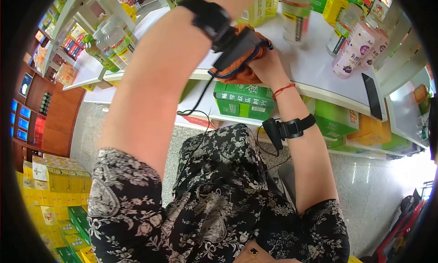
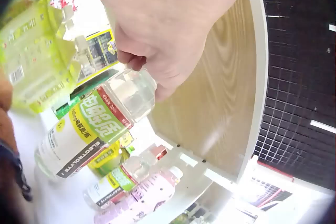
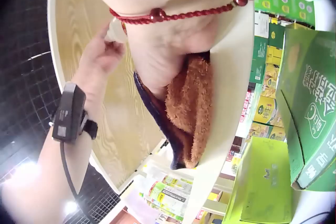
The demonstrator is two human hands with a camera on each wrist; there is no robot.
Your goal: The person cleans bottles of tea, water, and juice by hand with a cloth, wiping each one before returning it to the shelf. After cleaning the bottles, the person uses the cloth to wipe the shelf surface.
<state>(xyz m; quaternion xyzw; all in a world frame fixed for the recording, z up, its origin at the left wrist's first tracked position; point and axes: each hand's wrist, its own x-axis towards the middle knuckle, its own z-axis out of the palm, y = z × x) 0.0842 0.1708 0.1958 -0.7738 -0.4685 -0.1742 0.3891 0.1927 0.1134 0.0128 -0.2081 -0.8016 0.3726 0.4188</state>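
Note:
My left hand [image 2: 163, 19] grips a clear electrolyte drink bottle [image 2: 86, 129] by its top, seen in the left wrist view. The bottle has a green, white and red label and tilts in that view. In the head view my left arm crosses over, and the bottle [image 1: 295, 19] looks slightly blurred at the shelf's top. An orange-brown cloth [image 3: 191, 108] with a dark blue edge is held in my right hand [image 3: 165, 50], on the white shelf. The right hand's fingers are mostly hidden by the cloth and the hand's back.
Pink drink bottles [image 1: 353, 51] and another electrolyte bottle [image 1: 344, 28] stand to the right, near a phone [image 1: 372, 95] at the shelf edge. More bottles [image 1: 112, 42] stand on the left shelf. Green cartons [image 1: 246, 101] lie below the white shelf [image 1: 315, 64]. Yellow boxes [image 1: 59, 185] are stacked at lower left.

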